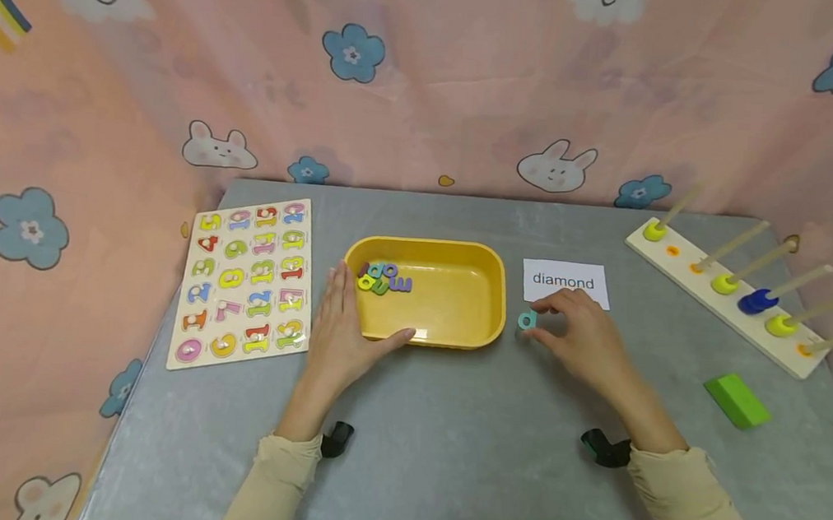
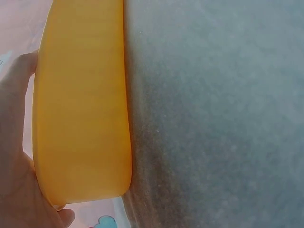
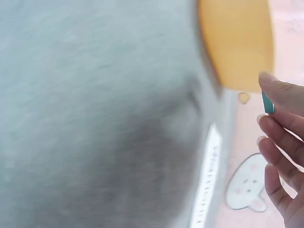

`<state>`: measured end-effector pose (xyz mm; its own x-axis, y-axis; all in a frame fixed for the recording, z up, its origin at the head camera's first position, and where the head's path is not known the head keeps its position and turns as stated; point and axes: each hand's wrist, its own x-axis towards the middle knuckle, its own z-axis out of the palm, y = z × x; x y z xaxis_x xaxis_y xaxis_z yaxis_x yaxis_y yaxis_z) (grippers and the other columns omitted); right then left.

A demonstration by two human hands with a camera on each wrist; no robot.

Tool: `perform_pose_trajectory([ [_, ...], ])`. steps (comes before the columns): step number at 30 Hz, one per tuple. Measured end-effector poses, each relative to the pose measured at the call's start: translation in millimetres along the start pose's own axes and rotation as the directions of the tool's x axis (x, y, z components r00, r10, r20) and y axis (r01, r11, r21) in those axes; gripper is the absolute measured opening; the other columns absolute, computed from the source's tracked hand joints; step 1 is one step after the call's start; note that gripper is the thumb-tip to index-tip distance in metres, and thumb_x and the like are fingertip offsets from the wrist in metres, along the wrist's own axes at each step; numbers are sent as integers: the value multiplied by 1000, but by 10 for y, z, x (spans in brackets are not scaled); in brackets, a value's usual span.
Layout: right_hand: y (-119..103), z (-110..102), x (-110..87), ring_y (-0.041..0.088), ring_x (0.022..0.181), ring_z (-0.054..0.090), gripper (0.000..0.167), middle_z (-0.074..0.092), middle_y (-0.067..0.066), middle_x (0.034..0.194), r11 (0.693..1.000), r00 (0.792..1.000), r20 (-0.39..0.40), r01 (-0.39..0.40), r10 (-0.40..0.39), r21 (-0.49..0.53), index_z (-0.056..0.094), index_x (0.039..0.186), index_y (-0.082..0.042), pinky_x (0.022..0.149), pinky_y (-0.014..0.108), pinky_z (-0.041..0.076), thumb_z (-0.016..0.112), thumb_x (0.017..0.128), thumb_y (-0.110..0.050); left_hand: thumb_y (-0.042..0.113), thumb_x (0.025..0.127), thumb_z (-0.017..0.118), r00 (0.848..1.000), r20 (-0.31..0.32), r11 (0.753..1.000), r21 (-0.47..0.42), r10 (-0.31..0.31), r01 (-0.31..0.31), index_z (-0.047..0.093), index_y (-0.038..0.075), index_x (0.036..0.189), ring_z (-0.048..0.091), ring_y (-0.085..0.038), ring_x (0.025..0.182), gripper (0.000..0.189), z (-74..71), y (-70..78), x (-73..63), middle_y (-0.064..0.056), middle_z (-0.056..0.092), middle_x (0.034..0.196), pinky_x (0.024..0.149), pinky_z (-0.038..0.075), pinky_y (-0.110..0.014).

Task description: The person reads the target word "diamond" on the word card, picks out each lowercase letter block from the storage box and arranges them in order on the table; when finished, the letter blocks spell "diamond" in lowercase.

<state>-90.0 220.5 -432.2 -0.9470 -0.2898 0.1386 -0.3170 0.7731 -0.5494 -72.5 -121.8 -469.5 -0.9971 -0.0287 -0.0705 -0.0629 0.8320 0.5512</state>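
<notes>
A yellow tray (image 1: 449, 308) stands in the middle of the table in the head view, with several coloured letters (image 1: 401, 284) in its left part. My left hand (image 1: 339, 336) rests on the tray's near left corner, fingers straight along the left side and thumb spread to the front rim. Between thumb and fingertips, my right hand (image 1: 591, 341) pinches a small teal letter (image 1: 527, 320), just right of the tray. Behind that hand lies a white card (image 1: 572, 271) printed "diamond". In the right wrist view the teal letter (image 3: 268, 102) shows edge-on.
A number puzzle board (image 1: 243, 286) lies left of the tray. At the right are a pegged wooden stand (image 1: 725, 302) with yellow and blue rings and a green block (image 1: 739, 401). A patterned pink cloth (image 1: 429, 112) hangs behind the grey table (image 1: 444, 452).
</notes>
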Motion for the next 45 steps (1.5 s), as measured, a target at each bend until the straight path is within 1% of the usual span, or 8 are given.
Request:
perform_pose_trajectory([
  [10,310,187,-8,33,103,62,34,73,13,105,998,993,95,-63,63,1,78,108,-4,92,54,51,94,80,-13,80,78,75,1000,3,1000,-2,-11,11,-2,10,171,-2,-24,168,140,-8,-9,-11,-7,-2,181,135,13,-54],
  [18,328,176,16,36,108,59,38,69,16,112,992,976,179,-125,125,-8,77,112,-5,96,57,49,94,79,-16,80,78,75,1000,2,1000,8,-11,11,-1,9,171,-2,-25,168,140,-14,-7,-25,-8,-1,181,134,13,-55],
  [22,180,73,99,38,113,58,46,66,18,119,989,976,167,-145,143,-2,74,121,-3,99,60,50,93,82,-17,81,78,74,1000,6,1000,14,-7,7,-2,9,171,-2,-25,168,140,-9,-12,-23,-8,-2,181,135,13,-53],
  [26,-94,16,250,39,119,57,46,65,18,126,991,983,141,-128,120,45,71,128,-1,104,60,50,88,88,-16,81,78,74,1000,1,1000,18,-6,6,-2,9,171,-2,-25,168,140,-8,-11,-24,-8,-2,181,135,13,-54],
  [30,-375,123,401,38,125,55,45,64,18,131,993,990,127,-68,55,97,69,130,-1,110,59,48,85,91,-17,81,78,74,1000,1,1000,7,-3,3,-2,10,171,-2,-25,168,140,-11,-4,-24,-7,-2,181,135,13,-54],
  [34,-617,354,552,37,134,54,49,64,17,139,990,989,143,10,-30,143,67,135,-4,117,57,43,85,91,-18,80,78,75,1000,3,1000,0,1,-1,-2,9,171,-1,-27,168,140,-12,-6,-18,-8,-2,181,134,14,-55],
  [40,-887,763,798,35,151,43,66,52,12,160,983,943,317,45,-100,176,50,156,-10,129,55,31,78,98,-26,81,79,74,1000,-15,1000,11,8,-8,1,8,171,2,-29,168,139,-18,-16,0,-10,2,181,133,16,-57],
  [45,-956,1048,959,34,156,37,70,39,8,171,976,916,385,31,-114,217,39,165,-14,131,57,24,70,104,-28,83,78,73,1000,-1,1000,-7,6,-6,0,10,171,1,-28,168,140,-7,-12,10,-9,0,181,134,14,-56],
])
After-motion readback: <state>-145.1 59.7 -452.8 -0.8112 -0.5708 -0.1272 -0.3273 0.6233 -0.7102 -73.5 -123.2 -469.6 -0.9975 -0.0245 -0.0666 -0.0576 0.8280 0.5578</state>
